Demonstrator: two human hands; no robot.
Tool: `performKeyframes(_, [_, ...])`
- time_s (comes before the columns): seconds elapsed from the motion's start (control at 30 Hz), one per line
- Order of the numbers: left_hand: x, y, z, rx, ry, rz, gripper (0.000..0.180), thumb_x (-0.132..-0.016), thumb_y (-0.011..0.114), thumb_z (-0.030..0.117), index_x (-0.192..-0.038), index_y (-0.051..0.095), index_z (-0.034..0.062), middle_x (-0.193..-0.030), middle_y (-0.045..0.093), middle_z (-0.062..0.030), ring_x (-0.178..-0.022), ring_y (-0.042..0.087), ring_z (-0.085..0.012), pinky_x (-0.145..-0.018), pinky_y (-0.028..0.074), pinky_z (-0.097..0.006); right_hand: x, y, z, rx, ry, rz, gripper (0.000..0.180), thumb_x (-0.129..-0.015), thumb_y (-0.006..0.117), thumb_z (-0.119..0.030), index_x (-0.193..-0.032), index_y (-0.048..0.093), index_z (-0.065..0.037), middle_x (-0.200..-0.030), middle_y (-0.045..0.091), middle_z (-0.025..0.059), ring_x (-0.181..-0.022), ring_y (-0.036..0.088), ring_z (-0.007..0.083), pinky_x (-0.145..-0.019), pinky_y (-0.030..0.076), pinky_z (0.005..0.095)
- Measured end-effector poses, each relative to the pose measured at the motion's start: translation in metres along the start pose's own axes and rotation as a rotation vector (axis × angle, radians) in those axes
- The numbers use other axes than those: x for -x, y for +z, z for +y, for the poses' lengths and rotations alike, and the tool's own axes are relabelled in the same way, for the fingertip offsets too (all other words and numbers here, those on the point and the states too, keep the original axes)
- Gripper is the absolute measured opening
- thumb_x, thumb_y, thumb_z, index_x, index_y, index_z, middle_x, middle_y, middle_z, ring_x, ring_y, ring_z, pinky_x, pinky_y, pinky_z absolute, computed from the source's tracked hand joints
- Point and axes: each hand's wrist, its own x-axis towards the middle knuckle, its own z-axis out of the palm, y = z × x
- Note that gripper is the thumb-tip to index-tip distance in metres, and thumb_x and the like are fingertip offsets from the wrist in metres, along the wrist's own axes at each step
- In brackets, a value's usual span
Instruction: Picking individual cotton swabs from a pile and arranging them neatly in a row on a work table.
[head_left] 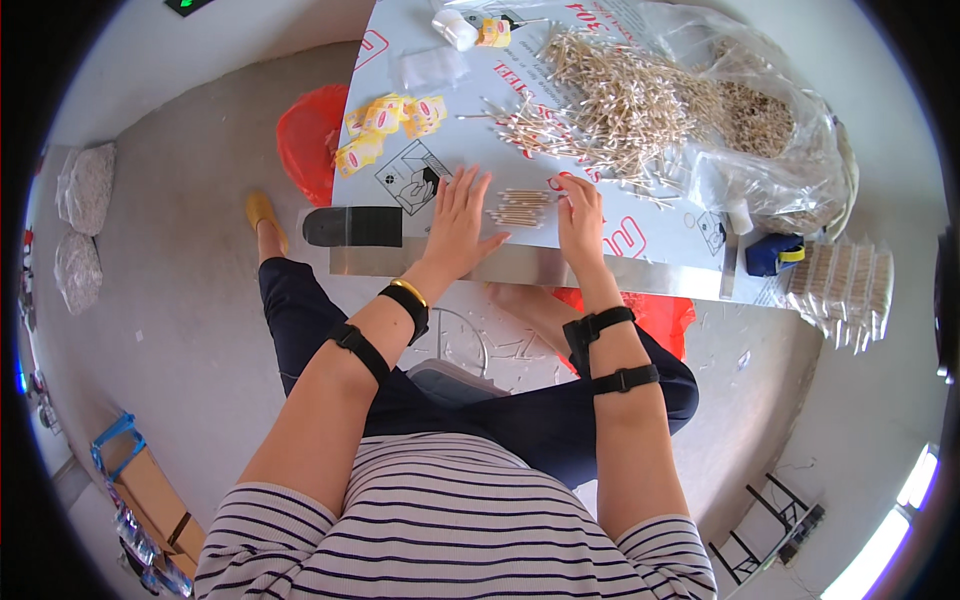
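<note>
A small row of cotton swabs [520, 209] lies side by side on the table between my two hands, near its front edge. To its left, my left hand [460, 222] is open, the fingers stretched forward and the thumb pointing toward the swabs. My right hand [581, 218] stands at the row's right end, loosely curved, with a gap between thumb and index finger and nothing visible in it. Beyond both hands spreads a large heap of loose cotton swabs [625, 95], spilling from a clear plastic bag [815, 110] at the right.
Yellow paper packets [382, 118] and clear plastic sleeves [432, 68] lie at the table's left. A black strip [353, 227] juts over the left edge. At the right are a blue tape dispenser [772, 255] and stacked packed swabs [845, 285]. A red bag [308, 140] hangs at the left.
</note>
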Motion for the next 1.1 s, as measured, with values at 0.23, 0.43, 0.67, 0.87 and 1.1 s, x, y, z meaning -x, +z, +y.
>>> performKeyframes(0.23, [0.019, 0.016, -0.005, -0.319, -0.024, -0.076, 0.098, -0.099, 0.053, 0.061, -0.161, 0.023, -0.0089, -0.172, 0.016, -0.0252, -0.161, 0.013, -0.0405, -0.129, 0.01, -0.058, 0.031, 0.016, 0.005, 0.03, -0.025, 0.032, 0.049, -0.102, 0.056, -0.014, -0.149, 0.051, -0.002, -0.154, 0.05, 0.0193, -0.146, 0.042, 0.0408, -0.122, 0.033, 0.0496])
performKeyframes(0.43, [0.016, 0.019, 0.001, -0.32, -0.031, -0.087, 0.103, -0.097, 0.054, 0.065, -0.161, 0.023, -0.009, -0.171, 0.015, -0.0275, -0.161, 0.01, -0.0417, -0.128, 0.008, -0.059, 0.035, 0.025, -0.002, 0.186, -0.044, -0.024, 0.074, -0.103, 0.058, -0.026, -0.161, 0.025, 0.006, -0.167, 0.029, 0.0253, -0.157, 0.024, 0.0405, -0.129, 0.021, 0.0506])
performKeyframes(0.67, [0.016, 0.024, -0.003, -0.336, -0.029, -0.101, 0.104, -0.097, 0.056, 0.063, -0.161, 0.022, -0.0097, -0.171, 0.012, -0.029, -0.161, 0.006, -0.0449, -0.127, 0.005, -0.063, 0.037, 0.052, -0.023, 0.154, -0.063, -0.087, 0.072, -0.107, 0.05, -0.032, -0.164, 0.021, 0.002, -0.17, 0.023, 0.0249, -0.16, 0.016, 0.0399, -0.129, 0.014, 0.0522])
performKeyframes(0.87, [0.016, 0.025, -0.003, -0.294, -0.023, -0.079, 0.103, -0.097, 0.056, 0.062, -0.162, 0.02, -0.0087, -0.171, 0.012, -0.0292, -0.161, 0.006, -0.045, -0.127, 0.005, -0.064, 0.038, 0.057, -0.024, 0.133, -0.071, -0.092, 0.074, -0.108, 0.048, -0.036, -0.163, 0.021, 0.004, -0.17, 0.022, 0.027, -0.16, 0.015, 0.0408, -0.129, 0.013, 0.0534])
performKeyframes(1.1, [0.016, 0.027, -0.002, -0.357, -0.033, -0.09, 0.093, -0.099, 0.055, 0.052, -0.162, 0.021, -0.0078, -0.171, 0.016, -0.0291, -0.16, 0.008, -0.0449, -0.127, 0.004, -0.064, 0.039, 0.065, -0.036, 0.116, -0.064, -0.088, 0.079, -0.107, 0.05, -0.04, -0.161, 0.022, 0.009, -0.169, 0.021, 0.0305, -0.16, 0.014, 0.0435, -0.129, 0.011, 0.0544])
